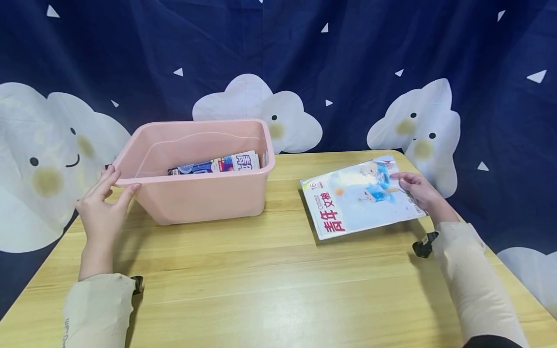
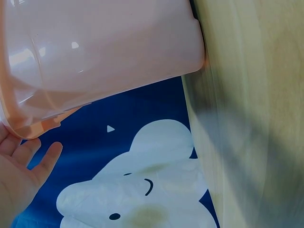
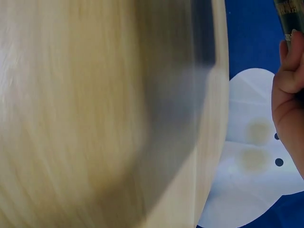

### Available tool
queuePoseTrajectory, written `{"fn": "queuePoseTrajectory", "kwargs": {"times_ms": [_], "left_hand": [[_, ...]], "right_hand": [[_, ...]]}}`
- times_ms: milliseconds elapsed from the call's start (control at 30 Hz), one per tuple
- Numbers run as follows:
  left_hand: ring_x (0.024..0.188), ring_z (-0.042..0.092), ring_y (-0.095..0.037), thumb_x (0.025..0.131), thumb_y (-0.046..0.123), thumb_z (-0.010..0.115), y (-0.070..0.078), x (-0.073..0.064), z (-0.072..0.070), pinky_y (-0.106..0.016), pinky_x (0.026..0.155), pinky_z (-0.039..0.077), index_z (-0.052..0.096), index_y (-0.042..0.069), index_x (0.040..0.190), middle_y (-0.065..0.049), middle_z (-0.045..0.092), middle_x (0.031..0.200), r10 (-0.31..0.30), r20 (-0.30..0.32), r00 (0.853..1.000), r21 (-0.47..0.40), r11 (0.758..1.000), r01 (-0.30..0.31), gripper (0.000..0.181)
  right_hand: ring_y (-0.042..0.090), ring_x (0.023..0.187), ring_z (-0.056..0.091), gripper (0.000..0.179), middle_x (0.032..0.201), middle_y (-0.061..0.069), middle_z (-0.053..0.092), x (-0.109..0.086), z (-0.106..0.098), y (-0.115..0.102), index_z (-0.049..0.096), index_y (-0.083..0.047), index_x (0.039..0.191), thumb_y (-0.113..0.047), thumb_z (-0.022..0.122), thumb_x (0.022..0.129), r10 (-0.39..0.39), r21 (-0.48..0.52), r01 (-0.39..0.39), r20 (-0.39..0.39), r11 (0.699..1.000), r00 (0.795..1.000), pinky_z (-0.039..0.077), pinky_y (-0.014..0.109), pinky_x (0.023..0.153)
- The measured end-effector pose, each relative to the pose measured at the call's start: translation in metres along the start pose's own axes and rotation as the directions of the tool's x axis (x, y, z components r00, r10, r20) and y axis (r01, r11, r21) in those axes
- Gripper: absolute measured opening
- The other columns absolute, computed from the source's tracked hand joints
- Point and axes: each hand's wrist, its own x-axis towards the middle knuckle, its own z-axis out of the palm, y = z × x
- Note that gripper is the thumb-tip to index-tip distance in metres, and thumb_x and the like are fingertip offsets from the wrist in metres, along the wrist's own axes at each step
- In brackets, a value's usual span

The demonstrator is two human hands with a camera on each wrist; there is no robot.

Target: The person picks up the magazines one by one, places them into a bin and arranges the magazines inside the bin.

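A pink plastic bin (image 1: pixel 204 200) stands on the wooden table, with a magazine (image 1: pixel 217 164) lying inside it. At the bin's left front corner my left hand (image 1: pixel 102 208) touches the rim with fairly straight fingers. In the left wrist view the bin's wall (image 2: pixel 109 47) fills the top, and the left hand (image 2: pixel 21 171) meets the rim while its thumb stands apart. My right hand (image 1: pixel 419 191) pinches the right edge of a second magazine (image 1: pixel 361 198), pale with red lettering and blue figures, tilted above the tabletop. The right wrist view shows the right hand (image 3: pixel 289 90) at the edge.
The wooden table (image 1: pixel 270 285) stretches in front of the bin and magazine. Behind it hangs a dark blue curtain (image 1: pixel 348 53) printed with white clouds and triangles. A shadow falls across the tabletop (image 3: pixel 95 95) in the right wrist view.
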Motion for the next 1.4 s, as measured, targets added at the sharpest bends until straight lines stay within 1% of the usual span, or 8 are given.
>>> {"fn": "queuePoseTrajectory", "kwargs": {"times_ms": [100,233,533,800,933,1100,1233,1400], "left_hand": [[0.114,0.047,-0.010,0.070,0.010,0.077,0.001,0.000,0.000,-0.006,0.079,0.036,0.061,0.004,0.113,-0.005,0.054,0.120,0.004,-0.002,1.000,-0.011,1.000,-0.004,0.047],[0.113,0.048,-0.011,0.070,0.011,0.076,0.001,0.001,0.000,-0.006,0.078,0.036,0.061,0.003,0.113,-0.006,0.054,0.120,0.015,-0.009,1.000,-0.019,1.000,-0.015,0.046],[0.113,0.047,-0.008,0.071,0.011,0.076,-0.002,0.002,0.002,-0.005,0.078,0.036,0.061,0.003,0.113,-0.006,0.054,0.120,0.019,-0.016,1.000,-0.014,1.000,-0.020,0.046],[0.113,0.047,-0.008,0.070,0.010,0.076,-0.002,0.002,0.002,-0.005,0.077,0.036,0.061,0.003,0.113,-0.006,0.054,0.120,0.030,-0.019,0.999,-0.022,0.999,-0.031,0.046],[0.113,0.047,-0.009,0.070,0.010,0.076,-0.003,0.002,0.002,-0.005,0.077,0.036,0.061,0.003,0.113,-0.007,0.054,0.120,0.030,-0.019,0.999,-0.022,0.999,-0.030,0.046],[0.113,0.047,-0.010,0.070,0.010,0.076,-0.002,0.001,0.003,-0.005,0.077,0.036,0.061,0.002,0.113,-0.008,0.054,0.119,0.030,-0.017,0.999,-0.027,0.999,-0.030,0.046],[0.113,0.048,-0.011,0.070,0.009,0.077,-0.002,0.001,0.003,-0.005,0.077,0.036,0.061,0.002,0.112,-0.008,0.054,0.119,0.028,-0.019,0.999,-0.029,0.999,-0.028,0.046],[0.113,0.047,-0.008,0.070,0.010,0.077,-0.003,0.000,0.002,-0.005,0.077,0.036,0.061,0.003,0.112,-0.007,0.054,0.120,0.018,-0.016,1.000,-0.015,1.000,-0.018,0.046]], "right_hand": [[0.010,0.068,0.061,0.033,0.083,-0.006,0.062,-0.001,0.003,-0.006,0.066,-0.026,0.092,-0.013,0.036,0.096,0.001,0.116,0.000,-0.010,0.993,1.000,0.050,0.023,0.058],[0.011,0.070,0.061,0.032,0.085,-0.006,0.061,-0.001,0.008,-0.014,0.067,-0.025,0.092,-0.012,0.037,0.096,0.008,0.189,-0.002,-0.031,0.982,0.999,0.050,0.023,0.058],[0.009,0.068,0.060,0.030,0.079,-0.006,0.061,-0.002,0.026,-0.039,0.063,-0.021,0.092,-0.009,0.036,0.096,0.055,0.236,-0.024,-0.124,0.971,0.991,0.050,0.023,0.058],[0.009,0.069,0.059,0.035,0.082,-0.004,0.058,-0.004,0.042,-0.061,0.066,-0.018,0.084,-0.004,0.036,0.095,0.114,0.371,-0.042,-0.174,0.927,0.978,0.050,0.023,0.059],[0.009,0.069,0.059,0.038,0.084,-0.003,0.056,-0.004,0.050,-0.067,0.067,-0.017,0.080,-0.003,0.035,0.095,0.109,0.408,-0.026,-0.182,0.913,0.977,0.050,0.023,0.060],[0.011,0.066,0.060,0.039,0.077,-0.001,0.060,-0.003,0.059,-0.073,0.066,-0.013,0.080,-0.001,0.033,0.095,0.084,0.462,0.007,-0.175,0.887,0.981,0.050,0.023,0.057],[0.011,0.065,0.060,0.036,0.074,0.000,0.061,-0.001,0.066,-0.078,0.065,-0.013,0.081,-0.002,0.033,0.095,0.081,0.470,0.017,-0.187,0.883,0.979,0.050,0.023,0.056],[0.010,0.063,0.060,0.037,0.072,0.000,0.061,0.001,0.075,-0.084,0.065,-0.012,0.078,0.000,0.034,0.094,0.067,0.476,0.038,-0.200,0.879,0.977,0.050,0.022,0.055]]}}
